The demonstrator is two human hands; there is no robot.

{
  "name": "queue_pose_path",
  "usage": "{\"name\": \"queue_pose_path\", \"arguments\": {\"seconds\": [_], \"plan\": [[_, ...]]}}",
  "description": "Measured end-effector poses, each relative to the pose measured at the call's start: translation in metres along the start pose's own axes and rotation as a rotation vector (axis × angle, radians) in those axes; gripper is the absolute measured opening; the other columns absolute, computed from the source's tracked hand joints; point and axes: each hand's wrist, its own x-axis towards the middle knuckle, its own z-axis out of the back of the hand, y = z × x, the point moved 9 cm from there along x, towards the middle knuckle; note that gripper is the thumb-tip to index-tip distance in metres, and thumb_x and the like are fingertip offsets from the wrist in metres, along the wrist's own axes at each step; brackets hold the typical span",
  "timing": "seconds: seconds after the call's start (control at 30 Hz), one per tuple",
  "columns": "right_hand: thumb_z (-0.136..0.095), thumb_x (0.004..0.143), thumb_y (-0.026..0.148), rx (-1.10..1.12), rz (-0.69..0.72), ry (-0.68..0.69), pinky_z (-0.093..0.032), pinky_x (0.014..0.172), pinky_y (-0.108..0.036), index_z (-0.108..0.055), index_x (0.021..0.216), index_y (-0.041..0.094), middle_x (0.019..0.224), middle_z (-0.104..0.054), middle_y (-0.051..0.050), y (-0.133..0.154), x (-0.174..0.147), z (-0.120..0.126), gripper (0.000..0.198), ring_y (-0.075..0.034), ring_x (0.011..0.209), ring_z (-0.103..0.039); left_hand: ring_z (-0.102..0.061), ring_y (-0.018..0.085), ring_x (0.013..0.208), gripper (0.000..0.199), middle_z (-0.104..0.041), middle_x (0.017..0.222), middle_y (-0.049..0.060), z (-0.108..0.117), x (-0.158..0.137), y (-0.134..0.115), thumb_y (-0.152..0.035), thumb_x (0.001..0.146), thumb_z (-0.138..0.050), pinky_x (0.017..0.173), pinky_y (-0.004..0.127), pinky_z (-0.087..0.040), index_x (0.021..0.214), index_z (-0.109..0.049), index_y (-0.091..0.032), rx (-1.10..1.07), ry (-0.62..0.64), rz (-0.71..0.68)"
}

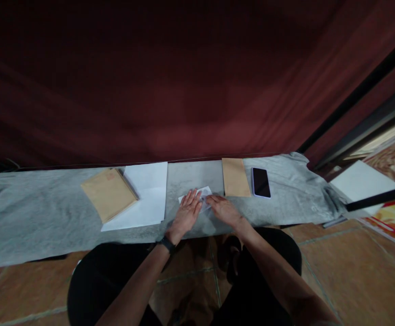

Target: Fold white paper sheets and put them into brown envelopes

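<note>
A small folded sheet of white paper [204, 192] lies on the grey cloth in front of me, partly hidden under my hands. My left hand [187, 213] rests flat on its left side with fingers stretched out. At the paper's right side, my right hand [224, 210] has its fingers bent together and gripping the paper edge; the fingertips show only in part. Just beyond my right hand lies a brown paper envelope [236, 177]. To the left of my hands is a stack of large white sheets [151, 192].
A pile of brown envelopes [111, 192] overlaps the white sheets. A phone [261, 183] lies right of the single envelope. Grey cloth [41, 203] covers the narrow bench, with a dark red curtain [170, 99] behind it. Dark bars [363, 86] stand at the right.
</note>
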Motion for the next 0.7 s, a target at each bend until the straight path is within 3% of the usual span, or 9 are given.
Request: {"name": "queue_pose_path", "arguments": {"seconds": [0.13,0.37,0.53,0.7], "plan": [[-0.049,0.093,0.008,-0.017,0.049,-0.013,-0.042,0.113,-0.035,-0.063,0.132,0.019,0.137,-0.066,-0.009,0.007,-0.005,0.001,0.043,-0.021,0.122,-0.062,-0.027,0.023,0.154,0.053,-0.04,0.161,0.007,-0.021,0.002,-0.009,-0.039,0.106,-0.024,0.125,0.049,-0.024,0.153,-0.043,-0.021,0.142,0.074,-0.032],[-0.047,0.095,0.015,0.073,-0.036,-0.016,-0.033,0.121,-0.035,-0.063,0.137,0.021,0.141,-0.063,-0.006,-0.002,0.004,0.003,0.045,-0.017,0.132,-0.057,-0.025,0.027,0.154,0.056,-0.034,0.164,0.011,-0.012,-0.013,0.001,-0.043,0.105,-0.031,0.125,0.051,-0.022,0.154,-0.042,-0.019,0.258,0.049,-0.076],[-0.044,0.104,0.031,0.038,-0.074,-0.068,-0.025,0.125,-0.045,-0.049,0.15,0.019,0.16,-0.041,-0.009,-0.003,0.019,-0.016,0.048,-0.023,0.149,-0.036,-0.025,0.03,0.154,0.062,-0.034,0.164,0.013,-0.014,-0.024,-0.004,-0.052,0.101,-0.041,0.126,0.056,-0.016,0.154,-0.042,-0.018,0.315,0.078,-0.106],[-0.043,0.105,0.035,-0.002,-0.163,-0.128,-0.025,0.125,-0.047,-0.043,0.153,0.015,0.161,-0.037,-0.012,-0.02,0.017,-0.026,0.053,-0.025,0.15,-0.035,-0.027,0.029,0.153,0.061,-0.036,0.162,0.014,-0.011,-0.027,-0.005,-0.048,0.102,-0.04,0.125,0.054,-0.018,0.154,-0.04,-0.017,0.32,0.075,-0.084]]}}
